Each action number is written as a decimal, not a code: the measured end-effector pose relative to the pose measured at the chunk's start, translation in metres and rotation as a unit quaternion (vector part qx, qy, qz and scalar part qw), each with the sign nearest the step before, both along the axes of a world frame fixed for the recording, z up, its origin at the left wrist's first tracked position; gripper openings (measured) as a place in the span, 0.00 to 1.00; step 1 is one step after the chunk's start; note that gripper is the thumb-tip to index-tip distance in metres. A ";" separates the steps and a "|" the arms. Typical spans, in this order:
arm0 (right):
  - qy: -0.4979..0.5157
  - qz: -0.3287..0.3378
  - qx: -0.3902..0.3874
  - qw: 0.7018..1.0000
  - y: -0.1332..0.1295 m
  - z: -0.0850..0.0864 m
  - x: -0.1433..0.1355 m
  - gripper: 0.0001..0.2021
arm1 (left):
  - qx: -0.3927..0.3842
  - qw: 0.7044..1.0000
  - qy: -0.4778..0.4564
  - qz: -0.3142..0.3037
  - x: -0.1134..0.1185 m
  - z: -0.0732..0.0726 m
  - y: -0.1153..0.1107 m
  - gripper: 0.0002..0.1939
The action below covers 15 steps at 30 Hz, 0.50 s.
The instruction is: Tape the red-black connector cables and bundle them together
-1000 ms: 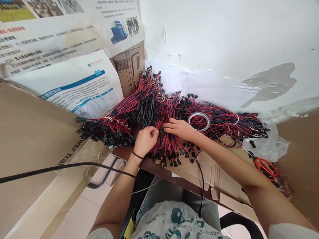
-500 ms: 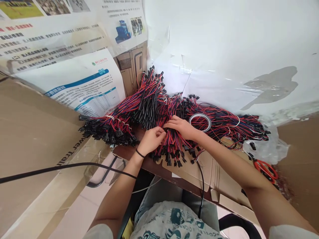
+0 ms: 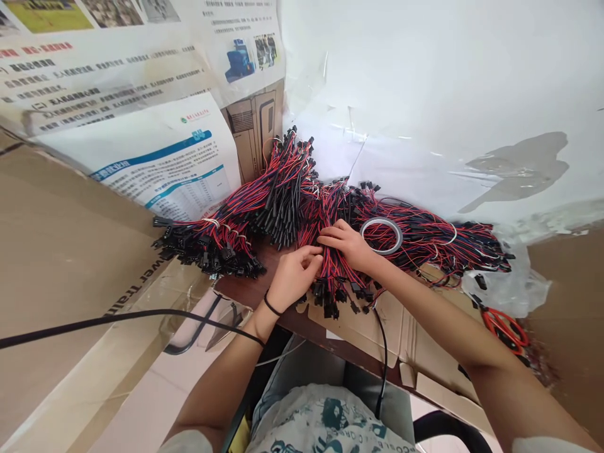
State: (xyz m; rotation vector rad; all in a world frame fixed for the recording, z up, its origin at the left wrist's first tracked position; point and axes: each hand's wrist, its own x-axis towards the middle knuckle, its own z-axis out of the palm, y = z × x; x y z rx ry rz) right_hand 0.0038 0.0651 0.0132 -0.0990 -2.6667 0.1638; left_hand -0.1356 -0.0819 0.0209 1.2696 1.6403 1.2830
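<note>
A thick bundle of red and dark wires (image 3: 336,269) with black plug connectors at its near end lies across the middle of the table. My right hand (image 3: 350,246) lies over it from the right, its fingers wrapped round the wires. At the bundle's left side my left hand (image 3: 295,275) has thumb and fingers drawn together; whatever is between their tips is too small to make out. Just right of my right hand, a roll of tape (image 3: 401,236) rests on another wire bundle (image 3: 427,229).
More tied bundles (image 3: 205,246) lie on the left, with black-sleeved wires (image 3: 279,217) behind. Flat cardboard (image 3: 387,327) covers the table's front. Orange-handled scissors (image 3: 507,328) and a clear plastic bag (image 3: 514,292) lie right. A black cable (image 3: 127,316) crosses near my left forearm.
The view has shifted slightly. My left hand has moved a little right along with its fingertips, against the bundle; my right hand keeps its hold on the wires.
</note>
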 end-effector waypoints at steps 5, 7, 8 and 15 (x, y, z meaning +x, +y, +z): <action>0.062 0.002 -0.037 0.997 0.006 -0.012 0.003 0.12 | -0.091 0.940 0.322 0.059 -0.016 -0.003 -0.007 0.10; 0.068 0.004 -0.045 0.997 0.007 -0.013 0.003 0.11 | -0.142 0.902 0.403 0.057 -0.016 -0.006 -0.006 0.08; 0.067 0.004 -0.049 0.997 0.007 -0.013 0.002 0.11 | -0.158 0.887 0.431 0.056 -0.016 -0.007 -0.005 0.08; 0.043 -0.002 -0.063 0.997 0.005 -0.008 0.002 0.13 | -0.182 0.850 0.493 0.042 -0.003 -0.005 0.003 0.12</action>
